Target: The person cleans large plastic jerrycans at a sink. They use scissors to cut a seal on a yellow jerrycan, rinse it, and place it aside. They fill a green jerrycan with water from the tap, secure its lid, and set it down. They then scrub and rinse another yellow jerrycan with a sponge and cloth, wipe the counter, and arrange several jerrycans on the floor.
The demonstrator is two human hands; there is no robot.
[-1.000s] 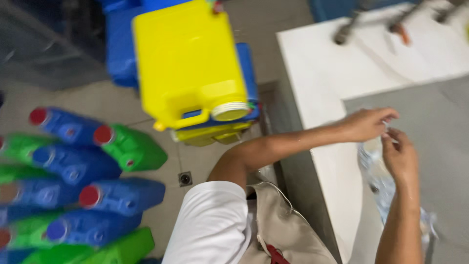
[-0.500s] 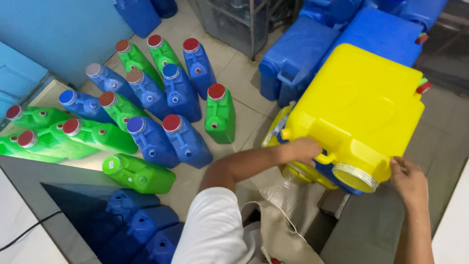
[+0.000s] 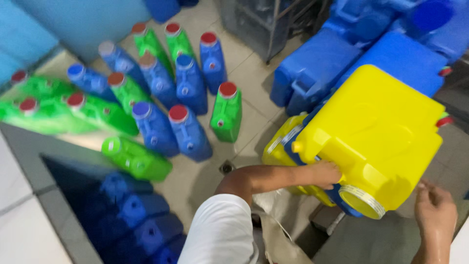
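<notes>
A big yellow plastic jerrycan (image 3: 376, 137) lies on its side atop other cans, its wide threaded mouth (image 3: 362, 202) facing me and uncapped. My left hand (image 3: 322, 173) grips its handle at the lower left edge. My right hand (image 3: 434, 203) hovers just right of the mouth, fingers spread, holding nothing. Under the yellow can, a second yellow can (image 3: 282, 146) and a blue one show partly.
Several blue and green jerrycans (image 3: 185, 88) with red, blue or white caps stand on the tiled floor at left. Large blue jerrycans (image 3: 351, 54) are stacked behind the yellow one. A glossy grey ledge (image 3: 29, 166) runs along the lower left, and a floor drain (image 3: 225, 167) sits near my arm.
The view swung from the white counter down to the floor of cans. My left hand moved onto the yellow can's handle, and my right hand came beside its mouth.
</notes>
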